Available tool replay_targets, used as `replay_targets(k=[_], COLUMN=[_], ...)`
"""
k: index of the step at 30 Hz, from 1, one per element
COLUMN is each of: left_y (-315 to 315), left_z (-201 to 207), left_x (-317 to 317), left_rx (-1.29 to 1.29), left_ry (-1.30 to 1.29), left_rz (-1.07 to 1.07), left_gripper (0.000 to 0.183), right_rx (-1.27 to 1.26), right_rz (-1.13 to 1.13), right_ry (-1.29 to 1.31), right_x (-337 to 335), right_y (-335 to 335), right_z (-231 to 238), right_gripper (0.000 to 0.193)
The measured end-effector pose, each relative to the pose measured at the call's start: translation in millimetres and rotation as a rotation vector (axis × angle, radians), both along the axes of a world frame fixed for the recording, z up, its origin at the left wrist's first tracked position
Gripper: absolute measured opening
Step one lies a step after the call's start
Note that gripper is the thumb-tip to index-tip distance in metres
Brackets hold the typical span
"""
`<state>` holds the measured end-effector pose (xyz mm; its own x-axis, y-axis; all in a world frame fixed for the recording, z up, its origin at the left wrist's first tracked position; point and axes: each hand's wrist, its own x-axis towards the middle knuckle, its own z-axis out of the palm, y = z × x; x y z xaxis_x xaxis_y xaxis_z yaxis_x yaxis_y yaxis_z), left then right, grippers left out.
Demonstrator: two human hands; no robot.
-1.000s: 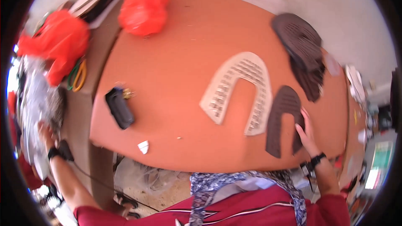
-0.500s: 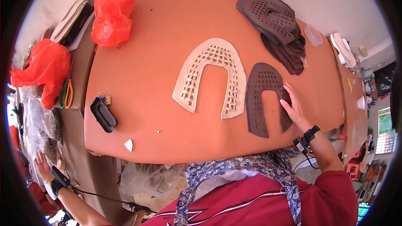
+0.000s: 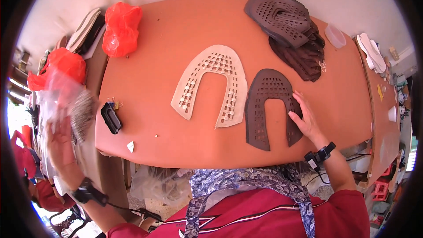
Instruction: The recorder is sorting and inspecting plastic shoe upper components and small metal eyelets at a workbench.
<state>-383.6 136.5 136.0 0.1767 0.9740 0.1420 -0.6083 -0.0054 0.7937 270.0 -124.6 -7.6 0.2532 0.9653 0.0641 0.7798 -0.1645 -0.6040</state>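
My left hand (image 3: 61,143) is raised at the left, smeared by motion, closed on a clear plastic bag (image 3: 82,111) with small grey bits inside. My right hand (image 3: 307,121) lies with fingers stretched over the right leg of a dark brown U-shaped shoe upper (image 3: 256,119) punched with rows of slots. To its left lies a cream U-shaped shoe upper (image 3: 179,92) of similar cut, with pale round pieces set among its slots. Both uppers rest flat on the orange-brown tabletop (image 3: 198,150).
More dark brown uppers (image 3: 277,15) are piled at the back right, beside a clear cup (image 3: 335,36). One red plastic bag (image 3: 122,28) sits at the back left, another red bag (image 3: 66,64) on the side bench. A black tray (image 3: 110,119), binder clips (image 3: 116,105) and a white scrap (image 3: 131,146) lie at the left.
My left hand has moved up and right, and the clear bag has lifted with it. My right hand stays on the dark upper. The whole view has shifted slightly.
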Motion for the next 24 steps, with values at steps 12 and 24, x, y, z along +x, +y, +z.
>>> replay_targets(k=[12,24], left_y=[4.0,-44.0], left_z=[-50.9,-91.0], left_x=[396.7,452.8], left_rx=[-0.154,0.121], left_ry=[-0.139,0.483], left_rz=[-0.394,-0.473], left_gripper=[0.015,0.012], right_rx=[0.089,0.054], right_rz=[0.038,0.078], right_ry=[0.042,0.143], right_x=[6.4,18.8], right_y=[-9.5,2.2], right_z=[-2.9,30.0], right_gripper=[0.059,0.043])
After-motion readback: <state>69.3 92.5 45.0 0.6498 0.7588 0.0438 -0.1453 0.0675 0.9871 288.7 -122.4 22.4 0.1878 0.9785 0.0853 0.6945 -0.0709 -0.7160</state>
